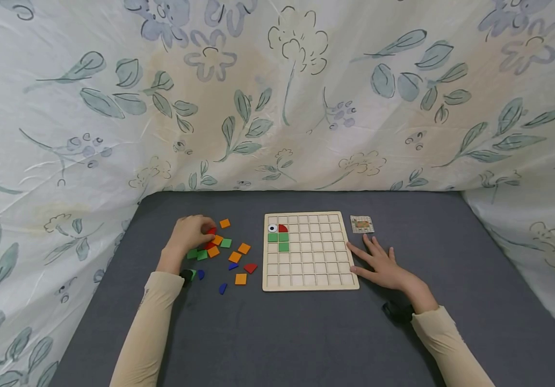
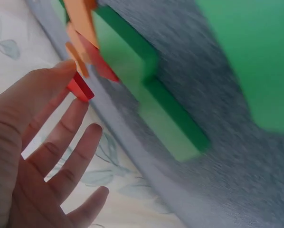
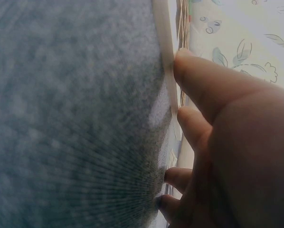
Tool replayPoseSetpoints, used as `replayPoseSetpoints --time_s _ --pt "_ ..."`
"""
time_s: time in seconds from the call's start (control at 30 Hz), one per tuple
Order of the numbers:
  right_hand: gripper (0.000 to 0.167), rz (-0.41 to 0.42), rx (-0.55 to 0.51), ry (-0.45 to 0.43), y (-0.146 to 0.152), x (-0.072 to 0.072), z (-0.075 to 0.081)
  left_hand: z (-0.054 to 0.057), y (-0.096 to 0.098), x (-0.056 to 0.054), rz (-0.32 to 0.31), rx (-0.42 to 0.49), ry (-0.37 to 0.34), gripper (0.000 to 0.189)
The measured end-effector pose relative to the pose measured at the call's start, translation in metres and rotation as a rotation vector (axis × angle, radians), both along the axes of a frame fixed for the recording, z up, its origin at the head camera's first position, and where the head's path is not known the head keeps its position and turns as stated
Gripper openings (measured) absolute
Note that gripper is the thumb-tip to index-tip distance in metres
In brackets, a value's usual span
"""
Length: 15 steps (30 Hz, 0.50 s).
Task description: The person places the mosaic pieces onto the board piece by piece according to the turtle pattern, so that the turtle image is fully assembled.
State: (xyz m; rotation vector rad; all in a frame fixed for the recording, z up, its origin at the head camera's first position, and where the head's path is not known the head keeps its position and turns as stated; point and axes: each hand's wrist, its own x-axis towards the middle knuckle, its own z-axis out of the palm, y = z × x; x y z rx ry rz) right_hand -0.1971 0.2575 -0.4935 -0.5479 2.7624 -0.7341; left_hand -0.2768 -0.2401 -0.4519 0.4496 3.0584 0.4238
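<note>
My left hand [image 1: 190, 234] pinches a small red piece [image 2: 80, 88] between thumb and fingertip, over a loose group of coloured pieces. Beside it in the left wrist view lie a green piece [image 2: 173, 126] and several orange ones. A wooden grid board [image 1: 316, 286] lies in the middle. At its upper left sit a white eye piece [image 1: 272, 228], a red rounded piece [image 1: 283, 228] and three green squares [image 1: 283, 246]. My right hand [image 1: 381, 266] rests at the board's right edge, fingers spread, thumb and a fingertip touching the rim in the right wrist view.
A small picture card [image 1: 362, 224] lies beyond my right fingers. Left of the board are scattered orange squares [image 1: 240, 279], a red piece [image 1: 250, 267] and blue pieces [image 1: 222, 288]. Floral cloth [image 1: 306, 134] hangs behind the grey table surface [image 1: 277, 338].
</note>
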Motion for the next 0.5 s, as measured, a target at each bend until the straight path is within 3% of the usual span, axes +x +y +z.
replayPoseSetpoints --time_s 0.5 --pt "0.065 0.004 0.003 0.007 -0.001 0.001 0.002 0.003 0.04 -0.003 -0.094 0.005 0.031 0.025"
